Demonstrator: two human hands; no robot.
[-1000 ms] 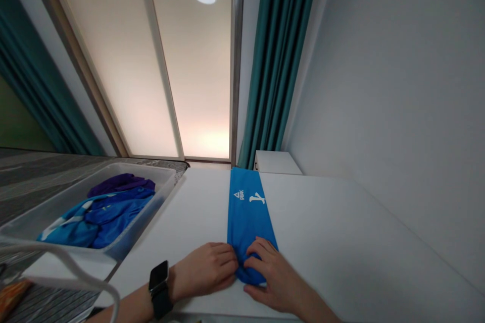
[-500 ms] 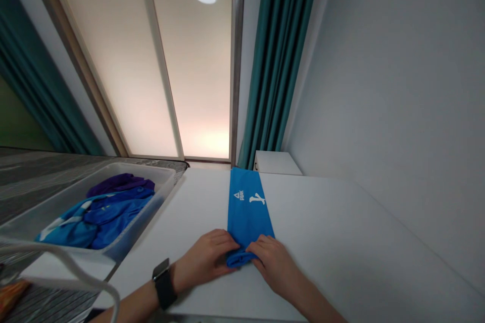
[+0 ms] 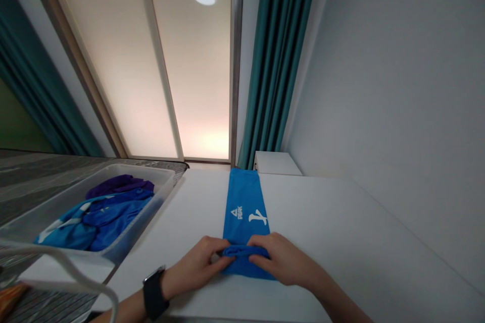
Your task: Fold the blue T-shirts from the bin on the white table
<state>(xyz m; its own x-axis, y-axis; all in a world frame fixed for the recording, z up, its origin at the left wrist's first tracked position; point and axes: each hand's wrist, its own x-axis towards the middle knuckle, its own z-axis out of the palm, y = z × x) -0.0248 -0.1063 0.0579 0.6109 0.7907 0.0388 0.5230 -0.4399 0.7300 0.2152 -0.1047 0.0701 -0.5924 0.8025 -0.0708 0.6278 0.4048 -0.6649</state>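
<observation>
From my end of the head camera, I have the blue garment (image 3: pixel 242 229) lying lengthwise in a narrow strip on the white bench (image 3: pixel 326 232), from the far edge towards me. Its near part is gathered into a thick fold (image 3: pixel 241 251), with a flat stretch of the same blue showing on the near side. My left hand (image 3: pixel 199 264) pinches the fold's left end between thumb and fingers; my right hand (image 3: pixel 286 261) grips the right end likewise.

I'd judge the fabric light, soft and rather slick, with no stiffness of its own and little risk of damage. Layers could slide apart if held at one point only, so both ends of the fold, thumbs on the near side, seem the right hold. More clothes (image 3: pixel 117 217) lie in the translucent tub (image 3: pixel 164 189) to the left.
</observation>
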